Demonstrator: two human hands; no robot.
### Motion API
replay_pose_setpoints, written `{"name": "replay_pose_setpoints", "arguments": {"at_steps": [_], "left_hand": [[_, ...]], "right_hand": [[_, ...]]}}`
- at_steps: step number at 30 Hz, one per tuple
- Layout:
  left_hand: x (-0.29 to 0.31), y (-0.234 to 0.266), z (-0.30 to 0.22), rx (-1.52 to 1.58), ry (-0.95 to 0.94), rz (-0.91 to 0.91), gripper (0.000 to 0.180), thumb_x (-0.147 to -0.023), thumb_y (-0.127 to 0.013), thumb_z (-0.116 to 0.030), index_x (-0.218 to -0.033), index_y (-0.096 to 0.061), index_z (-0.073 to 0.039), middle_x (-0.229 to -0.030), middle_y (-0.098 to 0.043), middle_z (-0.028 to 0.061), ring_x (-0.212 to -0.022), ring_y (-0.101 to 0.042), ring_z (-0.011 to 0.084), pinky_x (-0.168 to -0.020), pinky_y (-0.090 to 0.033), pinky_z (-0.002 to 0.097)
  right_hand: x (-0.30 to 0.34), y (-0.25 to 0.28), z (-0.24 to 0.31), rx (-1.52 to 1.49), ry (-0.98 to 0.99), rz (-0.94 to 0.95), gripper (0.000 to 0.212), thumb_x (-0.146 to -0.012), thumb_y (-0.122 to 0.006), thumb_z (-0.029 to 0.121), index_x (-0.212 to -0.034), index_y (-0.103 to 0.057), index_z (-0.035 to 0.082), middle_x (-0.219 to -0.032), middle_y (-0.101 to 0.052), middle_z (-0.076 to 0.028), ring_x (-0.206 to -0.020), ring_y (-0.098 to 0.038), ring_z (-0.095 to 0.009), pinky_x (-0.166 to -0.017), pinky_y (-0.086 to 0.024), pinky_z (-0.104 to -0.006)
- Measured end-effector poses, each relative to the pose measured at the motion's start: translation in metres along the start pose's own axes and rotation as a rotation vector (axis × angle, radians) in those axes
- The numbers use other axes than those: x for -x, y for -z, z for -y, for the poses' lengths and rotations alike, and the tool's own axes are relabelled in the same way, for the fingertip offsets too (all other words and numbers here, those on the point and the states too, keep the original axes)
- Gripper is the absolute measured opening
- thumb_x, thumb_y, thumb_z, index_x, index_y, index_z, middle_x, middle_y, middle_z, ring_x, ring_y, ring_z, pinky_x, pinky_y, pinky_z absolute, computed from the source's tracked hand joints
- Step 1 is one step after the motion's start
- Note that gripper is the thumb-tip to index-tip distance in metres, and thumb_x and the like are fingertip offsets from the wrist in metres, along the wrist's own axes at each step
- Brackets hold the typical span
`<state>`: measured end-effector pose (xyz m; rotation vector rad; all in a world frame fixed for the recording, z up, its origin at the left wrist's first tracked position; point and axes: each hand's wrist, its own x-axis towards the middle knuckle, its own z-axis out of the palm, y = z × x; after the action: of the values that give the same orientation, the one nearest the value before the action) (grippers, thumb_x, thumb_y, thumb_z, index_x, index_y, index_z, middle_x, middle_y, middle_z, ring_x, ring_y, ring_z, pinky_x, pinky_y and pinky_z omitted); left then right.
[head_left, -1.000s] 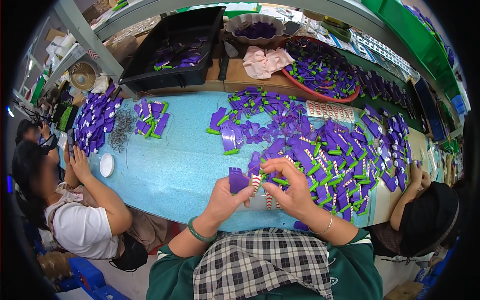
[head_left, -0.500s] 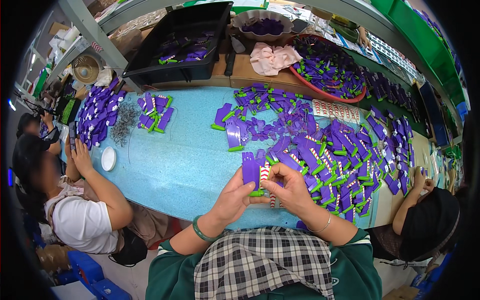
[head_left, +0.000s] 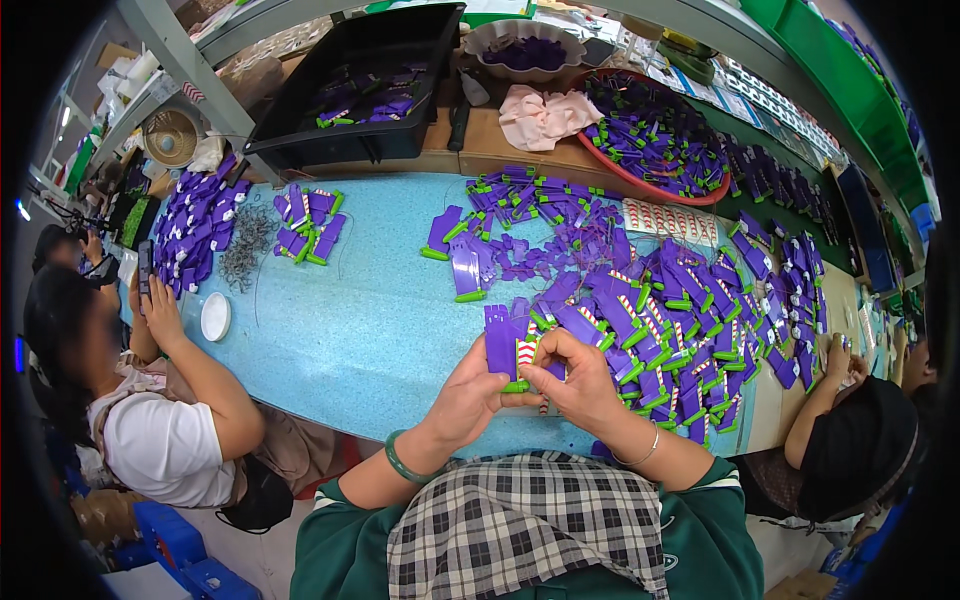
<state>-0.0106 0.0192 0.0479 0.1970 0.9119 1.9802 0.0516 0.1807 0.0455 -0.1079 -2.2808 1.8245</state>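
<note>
Between my hands is a purple plastic part (head_left: 499, 345) with a bright green end, held upright just above the table. My left hand (head_left: 458, 405) grips its lower left side, thumb on the front. Along its right side runs a red-and-white striped sticker (head_left: 526, 352). My right hand (head_left: 580, 380) is closed in a pinch, thumb and fingertips pressing on the sticker's lower portion, which they partly cover. Just right of my right hand spreads a heap of like purple-and-green parts (head_left: 685, 310), many with striped stickers.
Loose purple pieces (head_left: 540, 257) lie ahead, beside a striped sticker sheet (head_left: 672, 222). Farther back stand a black tray (head_left: 350, 145), a red basin (head_left: 690, 200) and a pink cloth (head_left: 545, 118). A white dish (head_left: 216, 317) is at left. Co-workers sit on both sides.
My right thumb has slid slightly left and covers more of the striped sticker. My left hand stays put. A hand at the far upper right has left the view.
</note>
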Motion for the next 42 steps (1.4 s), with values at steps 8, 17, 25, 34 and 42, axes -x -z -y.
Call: {"name": "replay_pose_setpoints", "arguments": {"at_steps": [8,17,25,34,42], "left_hand": [[0.0,-0.003,0.006,-0.256,-0.061,-0.026,0.044,-0.089,-0.048,0.005,-0.13,-0.038,-0.004,-0.124,-0.052,0.0111,-0.113,-0.056,0.0219,-0.09,-0.055,0.0412],[0.002,0.001,0.008,-0.297,-0.02,0.071,0.038,-0.096,-0.048,-0.002,-0.132,-0.036,-0.003,-0.126,-0.047,0.009,-0.115,-0.053,0.0194,-0.091,-0.055,0.0362],[0.003,0.002,0.009,-0.367,-0.073,0.12,0.033,-0.097,-0.049,-0.008,-0.128,-0.039,0.0,-0.122,-0.051,0.0088,-0.113,-0.053,0.0177,-0.089,-0.054,0.0337],[0.002,0.007,0.01,0.059,-0.011,0.195,0.025,-0.102,-0.037,-0.024,-0.109,-0.049,-0.003,-0.092,-0.057,0.0103,-0.076,-0.059,0.0202,-0.061,-0.051,0.0352],[-0.014,0.001,0.024,0.273,0.446,0.266,0.032,-0.098,-0.039,-0.034,-0.085,-0.049,-0.006,-0.061,-0.043,0.0032,-0.046,-0.038,0.0118,-0.041,-0.029,0.0236]], "right_hand": [[0.002,0.001,0.0,0.004,0.026,-0.015,0.015,-0.077,-0.072,0.006,-0.076,-0.058,0.001,-0.072,-0.061,-0.006,-0.068,-0.057,-0.016,-0.064,-0.046,-0.0296],[0.001,0.003,0.007,0.227,0.327,-0.14,0.019,-0.072,-0.076,0.006,-0.069,-0.058,0.005,-0.066,-0.06,-0.006,-0.062,-0.055,-0.021,-0.057,-0.043,-0.0319],[0.001,0.004,0.01,0.312,0.486,-0.202,0.022,-0.067,-0.078,0.001,-0.065,-0.057,0.006,-0.062,-0.059,-0.005,-0.06,-0.056,-0.022,-0.056,-0.043,-0.0322],[-0.003,0.004,0.003,0.118,0.083,0.056,0.055,-0.07,-0.079,0.035,-0.107,-0.057,0.002,-0.104,-0.058,-0.016,-0.096,-0.058,-0.035,-0.085,-0.046,-0.0397],[-0.009,0.011,0.008,-0.165,0.017,0.277,0.024,-0.078,-0.073,0.02,-0.091,-0.069,0.001,-0.097,-0.067,-0.009,-0.099,-0.061,-0.022,-0.089,-0.046,-0.036]]}}
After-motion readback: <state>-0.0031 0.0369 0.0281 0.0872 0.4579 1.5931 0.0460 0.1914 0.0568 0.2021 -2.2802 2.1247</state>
